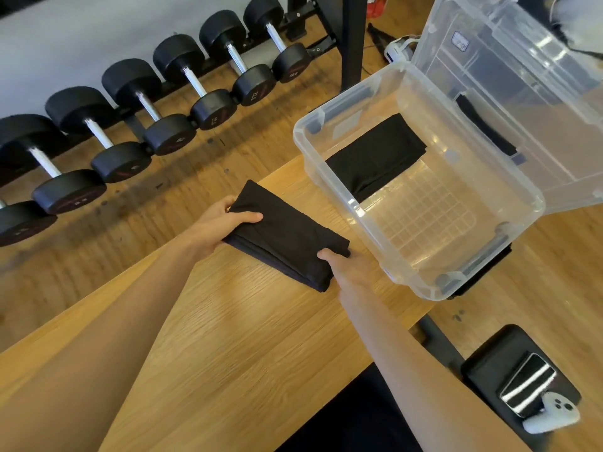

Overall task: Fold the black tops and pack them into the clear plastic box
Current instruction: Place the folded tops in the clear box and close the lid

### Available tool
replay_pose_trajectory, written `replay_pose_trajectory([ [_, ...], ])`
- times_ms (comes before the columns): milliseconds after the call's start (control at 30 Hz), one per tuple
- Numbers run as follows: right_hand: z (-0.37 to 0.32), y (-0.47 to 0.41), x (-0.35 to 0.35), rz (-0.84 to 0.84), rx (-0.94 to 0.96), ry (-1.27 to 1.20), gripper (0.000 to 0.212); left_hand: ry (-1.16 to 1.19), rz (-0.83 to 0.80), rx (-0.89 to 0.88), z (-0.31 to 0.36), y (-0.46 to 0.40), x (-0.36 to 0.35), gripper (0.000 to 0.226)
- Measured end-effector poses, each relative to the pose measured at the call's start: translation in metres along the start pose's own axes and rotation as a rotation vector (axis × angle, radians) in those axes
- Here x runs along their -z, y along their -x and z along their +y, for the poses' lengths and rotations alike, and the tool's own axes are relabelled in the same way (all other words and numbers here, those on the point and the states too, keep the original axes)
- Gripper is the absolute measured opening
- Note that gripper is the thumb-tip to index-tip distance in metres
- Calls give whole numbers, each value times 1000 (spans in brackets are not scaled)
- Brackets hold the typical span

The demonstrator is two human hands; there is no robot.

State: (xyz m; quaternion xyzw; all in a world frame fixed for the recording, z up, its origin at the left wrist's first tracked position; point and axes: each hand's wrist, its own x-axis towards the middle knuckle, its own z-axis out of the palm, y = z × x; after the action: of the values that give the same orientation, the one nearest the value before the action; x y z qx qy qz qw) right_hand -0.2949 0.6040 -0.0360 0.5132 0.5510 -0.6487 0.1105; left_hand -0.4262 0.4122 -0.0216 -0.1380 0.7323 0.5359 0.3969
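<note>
A folded black top (284,233) sits just above the wooden table (228,337), left of the clear plastic box (421,285). My left hand (219,225) grips its far-left end, thumb on top. My right hand (346,264) grips its near-right end, thumb on top, fingers underneath. Inside the box lies another folded black top (375,154), against the far-left wall. The box's clear lid (509,93) stands open behind it.
A rack of several black dumbbells (137,122) runs along the floor to the left. A black post (354,34) stands behind the box. Bottom right, a phone (527,383) and a white controller (554,414) rest on a black pad.
</note>
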Motion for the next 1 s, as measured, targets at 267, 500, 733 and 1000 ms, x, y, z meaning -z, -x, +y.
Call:
replay_pose_trajectory([
  [267,2,-2,-15,-10,15,189,32,170,46,125,-52,16,10,54],
  [500,-7,3,-9,-179,-158,199,45,143,64,97,-69,28,19,47],
  [733,1,10,-7,-290,-233,127,46,205,41,138,-81,43,28,50],
  [1000,11,22,-3,-412,-252,87,42,342,-3,178,-95,75,32,62],
])
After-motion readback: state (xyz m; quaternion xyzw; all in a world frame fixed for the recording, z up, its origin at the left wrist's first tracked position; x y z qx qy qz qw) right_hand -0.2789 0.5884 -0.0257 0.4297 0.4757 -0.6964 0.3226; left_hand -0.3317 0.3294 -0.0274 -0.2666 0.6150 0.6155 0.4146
